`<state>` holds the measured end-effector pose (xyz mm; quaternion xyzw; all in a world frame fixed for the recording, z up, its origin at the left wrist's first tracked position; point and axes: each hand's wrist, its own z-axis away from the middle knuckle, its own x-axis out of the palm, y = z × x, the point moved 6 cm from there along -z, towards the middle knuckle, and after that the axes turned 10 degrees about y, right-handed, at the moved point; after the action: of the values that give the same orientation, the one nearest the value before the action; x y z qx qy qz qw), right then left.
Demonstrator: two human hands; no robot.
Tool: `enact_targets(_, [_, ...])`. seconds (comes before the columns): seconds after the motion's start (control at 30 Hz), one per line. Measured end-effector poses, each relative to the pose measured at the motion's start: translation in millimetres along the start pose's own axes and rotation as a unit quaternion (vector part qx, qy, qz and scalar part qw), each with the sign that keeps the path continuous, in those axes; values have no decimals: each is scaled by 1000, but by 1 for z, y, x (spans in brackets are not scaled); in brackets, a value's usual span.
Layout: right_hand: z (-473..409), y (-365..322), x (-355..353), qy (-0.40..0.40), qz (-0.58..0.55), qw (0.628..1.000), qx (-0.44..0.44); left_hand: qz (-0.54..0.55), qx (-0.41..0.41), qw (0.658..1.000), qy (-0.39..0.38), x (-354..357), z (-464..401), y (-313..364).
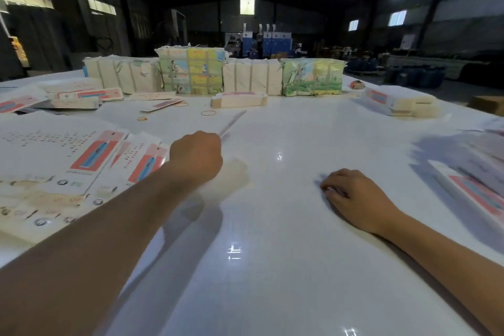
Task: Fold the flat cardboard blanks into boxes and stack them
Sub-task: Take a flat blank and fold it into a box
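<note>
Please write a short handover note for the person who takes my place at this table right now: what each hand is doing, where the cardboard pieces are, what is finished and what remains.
Left hand: curled around a thin flat blank seen edge-on, lifted above the white table.
Right hand: rests on the table, fingers loosely curled, holding nothing.
Flat printed blanks lie spread at the left; more printed pieces at the right edge.
Small stack sits at the far centre, another stack at far right; whether these are folded is unclear.
Wrapped bundles line the far side.
Left to do: fold the held blank, then the spread ones, and stack.
</note>
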<state>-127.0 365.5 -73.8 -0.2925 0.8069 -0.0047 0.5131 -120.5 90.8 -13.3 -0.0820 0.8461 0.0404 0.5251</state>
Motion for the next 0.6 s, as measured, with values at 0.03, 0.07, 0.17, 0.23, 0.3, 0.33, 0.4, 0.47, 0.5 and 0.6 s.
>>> enact_targets(0.03, [-1,1,0,-4,-4,1000,8,18,32,999,14,-8,6,20])
enact_targets(0.07, [-2,2,-1,-2,-14,1000,15,34,62,997,34,-15,16,39])
enact_targets(0.17, [-4,9,-7,25,-93,992,76,68,210,959,180,-25,62,87])
enact_targets(0.23, [-2,13,-12,45,-156,979,120,91,275,928,236,-28,88,103])
enact_targets(0.3, [-2,15,-14,42,-169,977,120,111,293,921,232,-21,98,108])
enact_targets(0.33, [-2,14,-16,43,-175,977,114,119,292,923,223,-18,100,108])
enact_targets(0.4, [-1,16,-17,60,-213,967,125,138,280,927,208,-15,99,106])
enact_targets(0.47, [-1,21,-18,78,-307,930,187,151,274,927,209,-16,97,105])
enact_targets(0.5, [-1,22,-17,84,-381,893,226,152,275,925,213,-17,96,105])
enact_targets(0.6, [-2,20,-17,76,-626,706,322,145,287,917,237,-22,95,106])
